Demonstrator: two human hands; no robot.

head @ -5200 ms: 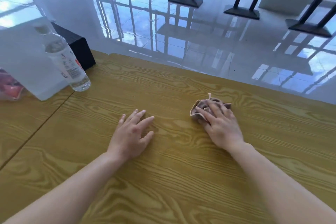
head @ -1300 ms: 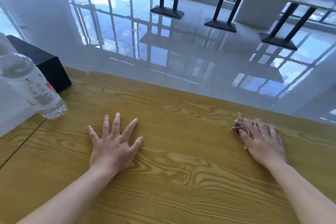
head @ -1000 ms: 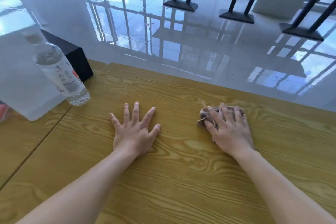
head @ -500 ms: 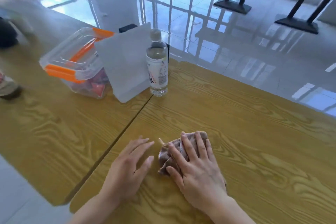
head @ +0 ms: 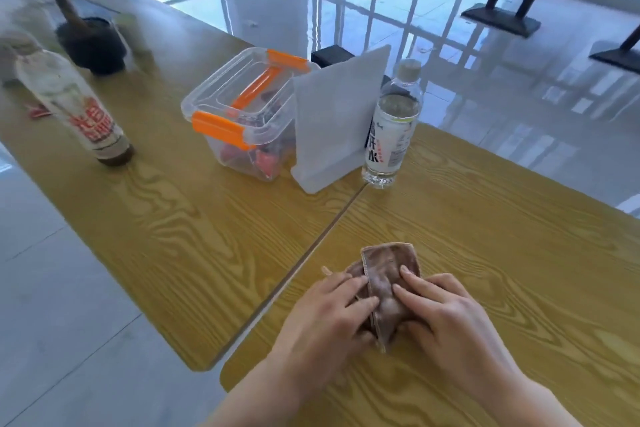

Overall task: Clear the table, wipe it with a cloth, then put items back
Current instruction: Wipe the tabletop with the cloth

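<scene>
A crumpled brown cloth (head: 388, 274) lies on the right wooden table (head: 519, 253), close to the seam with the left table (head: 145, 218). My left hand (head: 325, 319) holds its left side with bent fingers. My right hand (head: 446, 315) holds its right side, fingertips on top. The cloth is bunched up between both hands, and its lower part is hidden under them. A clear water bottle (head: 393, 128), a white pouch (head: 334, 121) and a clear box with orange latches (head: 242, 111) stand together beyond the cloth.
A bottle with a red label (head: 74, 107) and a dark pot with a brush (head: 91, 45) stand on the left table. A black box (head: 332, 55) sits behind the pouch. Glossy floor and black table legs (head: 502, 10) lie past the far edge.
My right hand slid the cloth leftward to the table seam. My left hand has come off the table onto the cloth. The view has swung left and shows more items.
</scene>
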